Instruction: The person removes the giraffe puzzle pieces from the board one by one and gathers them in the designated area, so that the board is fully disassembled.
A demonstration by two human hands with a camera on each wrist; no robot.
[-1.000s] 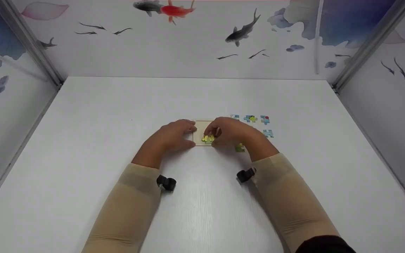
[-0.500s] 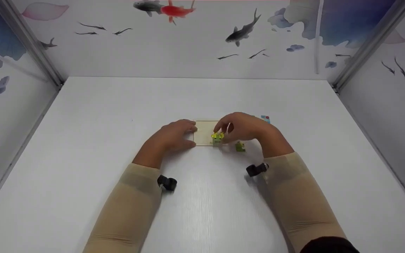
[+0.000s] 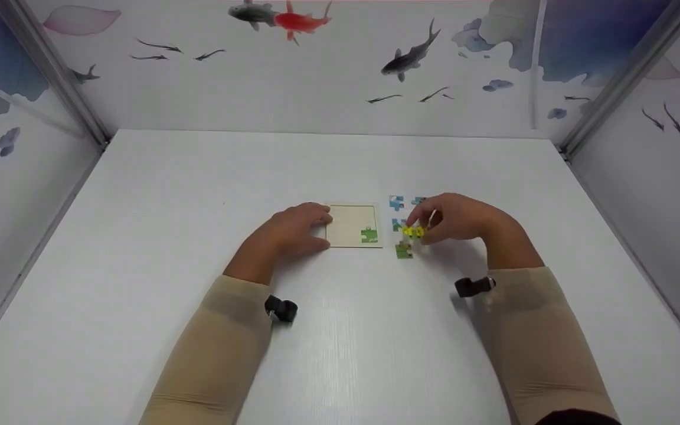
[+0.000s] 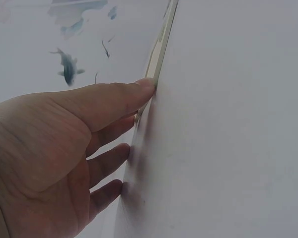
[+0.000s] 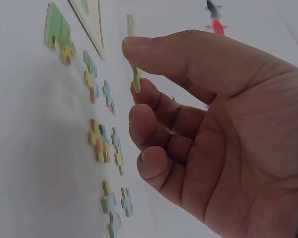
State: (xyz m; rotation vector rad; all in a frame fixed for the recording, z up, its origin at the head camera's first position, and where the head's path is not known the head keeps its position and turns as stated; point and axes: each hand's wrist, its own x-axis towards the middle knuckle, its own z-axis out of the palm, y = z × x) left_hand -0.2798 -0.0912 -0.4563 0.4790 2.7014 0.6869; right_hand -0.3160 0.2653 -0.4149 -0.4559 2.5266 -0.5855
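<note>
My left hand (image 3: 290,227) holds a square wooden puzzle tray (image 3: 346,221) at its left side, with the thumb at the near corner and fingers along the edge. A green jigsaw piece (image 3: 369,235) lies in the tray's near right corner. To the right of the tray, my right hand (image 3: 458,217) pinches a yellow-and-green jigsaw piece (image 3: 413,232) between thumb and forefinger. In the right wrist view that piece (image 5: 136,82) appears edge-on, raised above the table, the other fingers curled beside it.
Several loose jigsaw pieces lie right of the tray, including a green one (image 3: 404,251) nearest me and a blue one (image 3: 396,202) farther back. My right hand hides some in the head view; the right wrist view shows more, such as a yellow-and-blue piece (image 5: 97,141).
My right hand has lifted the yellow-and-green piece off the tray and carried it right, over the loose pieces. The green piece in the tray's corner is now uncovered. My left hand stays put.
</note>
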